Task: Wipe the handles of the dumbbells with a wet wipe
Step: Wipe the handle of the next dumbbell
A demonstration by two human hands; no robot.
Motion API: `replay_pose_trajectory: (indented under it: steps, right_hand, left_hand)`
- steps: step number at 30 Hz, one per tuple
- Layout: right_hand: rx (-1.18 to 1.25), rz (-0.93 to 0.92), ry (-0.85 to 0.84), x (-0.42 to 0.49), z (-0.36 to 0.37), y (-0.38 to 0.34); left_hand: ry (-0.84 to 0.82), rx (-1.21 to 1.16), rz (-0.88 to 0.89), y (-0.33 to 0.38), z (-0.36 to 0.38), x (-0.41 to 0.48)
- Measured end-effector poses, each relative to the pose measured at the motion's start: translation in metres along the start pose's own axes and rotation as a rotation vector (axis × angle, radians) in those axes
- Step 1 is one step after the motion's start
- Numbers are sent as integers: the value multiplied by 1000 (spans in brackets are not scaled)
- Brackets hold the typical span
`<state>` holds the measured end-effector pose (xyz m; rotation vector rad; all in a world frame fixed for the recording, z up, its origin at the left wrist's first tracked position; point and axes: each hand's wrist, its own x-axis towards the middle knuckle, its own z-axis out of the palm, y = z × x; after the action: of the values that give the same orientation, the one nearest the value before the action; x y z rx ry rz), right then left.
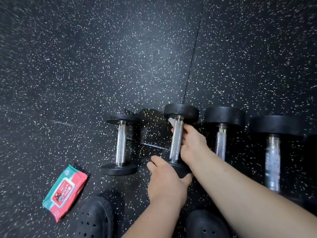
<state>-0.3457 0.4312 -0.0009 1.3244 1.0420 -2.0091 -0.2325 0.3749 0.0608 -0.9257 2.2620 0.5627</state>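
**Scrubbing away, locked on tight**

Down by the black clogs, clamping the near plate of the dumbbell with the left hand. Just beyond that grip, wrapping the right hand and wet wipe round the knurled handle. Left of the grip, another dumbbell, then the wipes pack. Right of it, two more dumbbells.

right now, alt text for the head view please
A person's right hand wraps a white wet wipe round the handle of the second dumbbell of four, while the left hand grips its near end. A wipes pack lies further left.
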Motion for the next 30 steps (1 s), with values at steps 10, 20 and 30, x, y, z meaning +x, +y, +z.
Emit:
replay_pose_trajectory:
  steps: [10, 20, 30]
  right_hand:
    - [-61, -11, -46, -4, 6, -6]
    - [-418, -579, 222, -10, -17, 8]
    - [-634, -716, 213, -15, -27, 10]
  left_hand:
    - [-5, 19, -5, 0, 0, 0]
    - [-17, 5, -4, 0, -1, 0]
    - [-30, 9, -4, 0, -2, 0]
